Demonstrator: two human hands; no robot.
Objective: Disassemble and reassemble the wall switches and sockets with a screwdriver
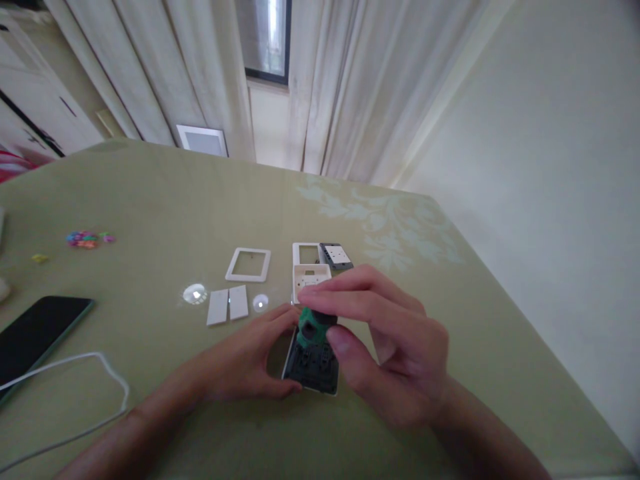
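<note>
Green stubby screwdriver [313, 327] set to dark switch module [313, 370], near centre of olive table [150, 200].

Head view: right hand [390, 340] pinched round the green handle, thumb and forefinger closed on it, tool upright over the module; tip hidden, contact not to be told. Left hand [240, 367] grasping the module's left edge between thumb and fingers. Module lying back-up, just near of white faceplate [311, 277]. Farther off: white frame [249, 265], two white rockers [228, 305], grey insert [336, 256]. Near left: black phone [35, 333], white cable [100, 373]. Step, by judgement: screw work on the module's back. Needed next: tool kept upright, steady downward pressure, module pinned against turning.
</note>
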